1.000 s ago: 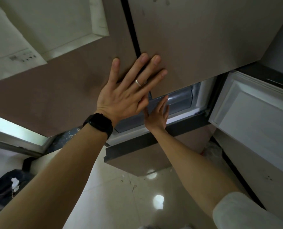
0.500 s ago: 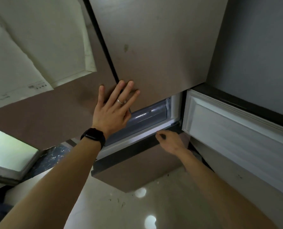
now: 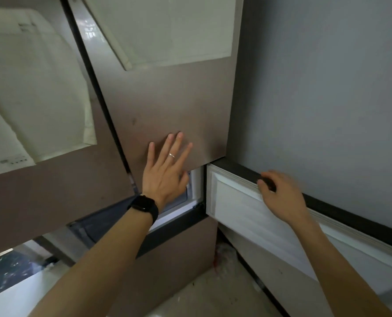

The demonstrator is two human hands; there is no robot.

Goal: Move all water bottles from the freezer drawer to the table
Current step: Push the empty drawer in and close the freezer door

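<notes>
My left hand point(image 3: 165, 172), with a black watch and a ring, lies flat and open on the brown upper fridge door point(image 3: 167, 99). Behind its palm shows a narrow gap into the white freezer compartment point(image 3: 196, 186). My right hand point(image 3: 279, 195) curls its fingers over the dark top edge of the freezer door point(image 3: 236, 202), which stands swung out to the right with its white inner lining facing me. No water bottle is in sight, and the inside of the compartment is mostly hidden.
A brown lower panel point(image 3: 179, 252) with a dark top strip juts out below the gap. A grey surface point(image 3: 327, 88) fills the right side. Pale glossy floor point(image 3: 213, 294) lies beneath. White protective sheets cover parts of the upper doors.
My right hand left the dark front edge below the compartment and took hold of the open door's top edge on the right. My left hand stayed flat on the upper door.
</notes>
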